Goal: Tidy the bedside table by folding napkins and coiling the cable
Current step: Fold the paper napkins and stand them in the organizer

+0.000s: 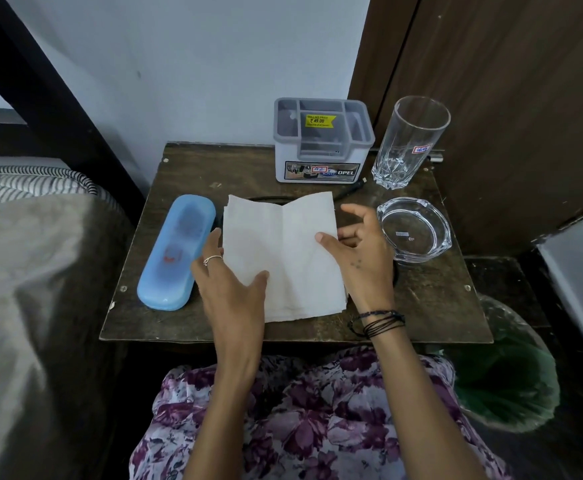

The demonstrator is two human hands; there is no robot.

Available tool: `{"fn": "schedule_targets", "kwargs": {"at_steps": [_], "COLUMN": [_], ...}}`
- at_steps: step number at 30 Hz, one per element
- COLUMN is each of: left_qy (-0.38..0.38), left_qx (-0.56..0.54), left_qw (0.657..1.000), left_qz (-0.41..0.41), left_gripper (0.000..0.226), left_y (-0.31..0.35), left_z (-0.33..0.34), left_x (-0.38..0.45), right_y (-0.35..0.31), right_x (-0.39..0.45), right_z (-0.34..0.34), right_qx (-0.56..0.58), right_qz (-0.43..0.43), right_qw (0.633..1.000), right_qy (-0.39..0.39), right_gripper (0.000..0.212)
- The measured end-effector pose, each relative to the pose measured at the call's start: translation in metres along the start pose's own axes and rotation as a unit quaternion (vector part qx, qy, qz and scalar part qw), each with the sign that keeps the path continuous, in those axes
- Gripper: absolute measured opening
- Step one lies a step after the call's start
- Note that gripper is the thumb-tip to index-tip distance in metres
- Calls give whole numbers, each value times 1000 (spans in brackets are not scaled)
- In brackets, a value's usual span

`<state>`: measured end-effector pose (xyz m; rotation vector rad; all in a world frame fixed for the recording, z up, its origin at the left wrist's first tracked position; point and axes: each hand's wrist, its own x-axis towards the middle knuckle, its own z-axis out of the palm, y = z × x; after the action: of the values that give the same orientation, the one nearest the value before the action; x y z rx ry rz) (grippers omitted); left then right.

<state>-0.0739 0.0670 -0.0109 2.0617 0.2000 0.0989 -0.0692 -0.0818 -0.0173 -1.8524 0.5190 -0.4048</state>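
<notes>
A white paper napkin (283,251) is held just above the dark wooden bedside table (428,299), with a crease down its middle. My left hand (229,289) grips its left edge, thumb on top near the lower middle. My right hand (359,251) pinches the right edge between thumb and fingers. More white napkin layers show under its lower edge. A black cable (348,190) peeks out behind the napkin's top, near the grey box; most of it is hidden.
A blue plastic case (175,252) lies left of the napkin. A grey organiser box (323,140) and a tall glass (409,140) stand at the back. A glass ashtray (414,230) sits right, touching distance from my right hand. Bed at left, green bin lower right.
</notes>
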Motion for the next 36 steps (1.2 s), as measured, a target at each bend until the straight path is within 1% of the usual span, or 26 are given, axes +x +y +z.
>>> {"fn": "schedule_targets", "kwargs": {"at_steps": [3, 5, 7, 11, 13, 17, 21, 22, 24, 26, 28, 30, 32, 35, 36], "left_qy": [7, 5, -3, -7, -6, -20, -50, -54, -57, -51, -37, -21, -17, -33, -42], "left_qx": [-40, -73, -110, -139, -166, -225, -261, -269, -296, -325, -343, -343, -330, -308, -306], "left_qw": [999, 997, 994, 990, 985, 973, 963, 961, 953, 944, 939, 939, 944, 951, 951], "left_qz": [11, 7, -7, -28, -36, -50, -40, -28, -4, -4, -12, -13, -9, -10, -14], "left_gripper": [74, 74, 72, 66, 61, 52, 33, 31, 30, 29, 20, 16, 15, 13, 13], "left_y": [4, 6, 6, 2, 2, 3, 5, 7, 12, 13, 13, 12, 10, 8, 7], "left_z": [3, 5, 6, 7, 7, 8, 9, 9, 10, 12, 12, 12, 10, 10, 11], "left_x": [-1, 0, 0, 1, 2, 1, -2, -3, -5, -6, -6, -4, -3, -2, -1], "right_y": [-1, -1, -1, -2, 1, 0, -3, -4, -3, -2, -3, -4, -5, -3, -2], "right_x": [-2, -4, -5, -5, -5, -5, -7, -7, -8, -8, -8, -8, -7, -6, -6], "right_z": [1, 1, 0, 1, 1, 0, 2, 3, 3, 4, 4, 4, 4, 5, 5], "right_qx": [31, 39, 37, 17, 0, -2, 32, 40, 48, 60, 82, 93, 79, 104, 125], "right_qz": [-4, -12, -20, -48, -59, -44, -7, 3, 15, 26, 37, 46, 51, 80, 91], "right_qw": [999, 999, 999, 997, 997, 997, 997, 996, 996, 995, 993, 992, 993, 988, 984], "right_qy": [2, -9, -22, -50, -58, -57, -74, -75, -77, -80, -80, -76, -70, -80, -85], "right_gripper": [64, 64, 55, 25, 22, 18, 8, 9, 18, 28, 34, 39, 46, 72, 73]}}
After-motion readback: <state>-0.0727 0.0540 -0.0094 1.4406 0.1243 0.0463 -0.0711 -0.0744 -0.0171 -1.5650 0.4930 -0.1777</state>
